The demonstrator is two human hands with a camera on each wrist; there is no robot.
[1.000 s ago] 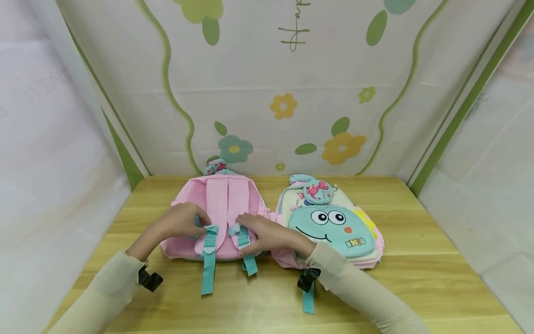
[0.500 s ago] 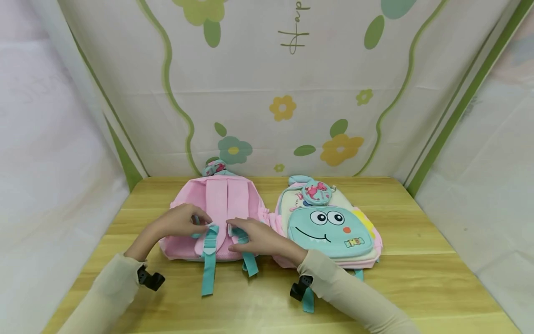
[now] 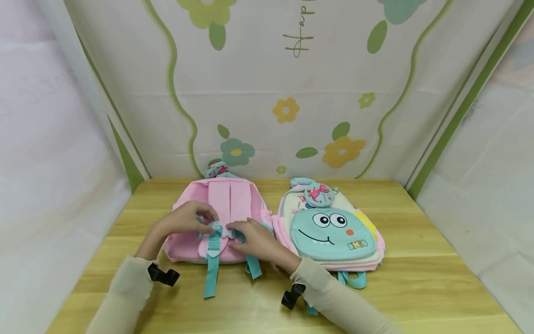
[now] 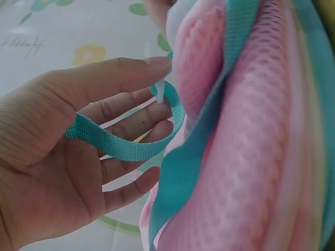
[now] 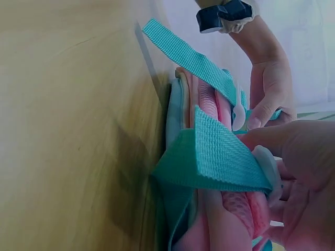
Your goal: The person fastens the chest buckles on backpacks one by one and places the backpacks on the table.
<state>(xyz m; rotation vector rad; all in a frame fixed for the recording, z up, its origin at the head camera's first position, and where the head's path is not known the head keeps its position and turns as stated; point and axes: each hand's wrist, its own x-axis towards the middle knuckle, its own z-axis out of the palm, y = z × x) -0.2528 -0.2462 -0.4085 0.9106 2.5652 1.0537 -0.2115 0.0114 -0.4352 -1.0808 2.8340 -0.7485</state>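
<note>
smiling-face backpack (image 3: 332,232) lying face-up on wooden table (image 3: 425,283) | white flower-print cloth (image 3: 250,69) behind

Wood-grain table (image 3: 254,308) bearing a pink backpack (image 3: 240,202) and a smiling-face backpack (image 3: 333,232).
The yellowish-brown surface has its grain running side to side. The pink backpack lies shoulder straps upward; close beside it, the smiling-face backpack lies teal pocket (image 3: 329,241) upward. Teal webbing (image 3: 211,276) extends past the pink backpack's near edge, though whether its ends touch the wood is hard to tell.
</note>
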